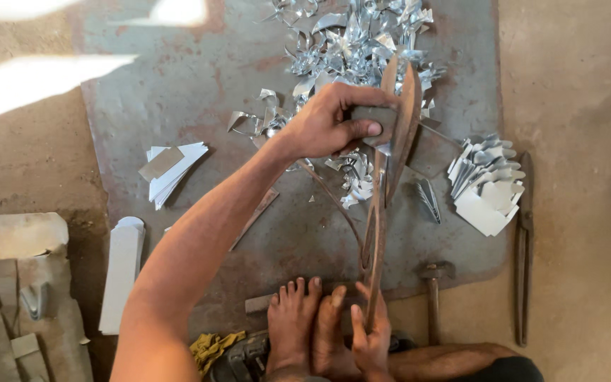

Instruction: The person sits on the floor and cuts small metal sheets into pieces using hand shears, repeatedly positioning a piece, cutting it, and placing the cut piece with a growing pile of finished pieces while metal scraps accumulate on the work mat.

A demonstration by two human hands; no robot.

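Left hand (pixel 330 122) at upper centre of frame — fingers closed around a small grey metal piece (pixel 375 114), pressing it against the blades of big rusty shears (pixel 390 152). Right hand (pixel 370 332) at bottom centre — closed around the shears' long handle, just beside two bare feet (pixel 305 322). Shears stand nearly upright over a worn steel plate (pixel 178 78) on the dirt floor. Pile of shiny offcuts (pixel 351 42) at top centre, behind the blades. Stack of cut pieces (pixel 486 185) to the right, tongs (pixel 525 247) at the plate's right edge, hammer (pixel 434 290) lower right near the feet. Smaller stack of blanks (pixel 171 170) to the left.
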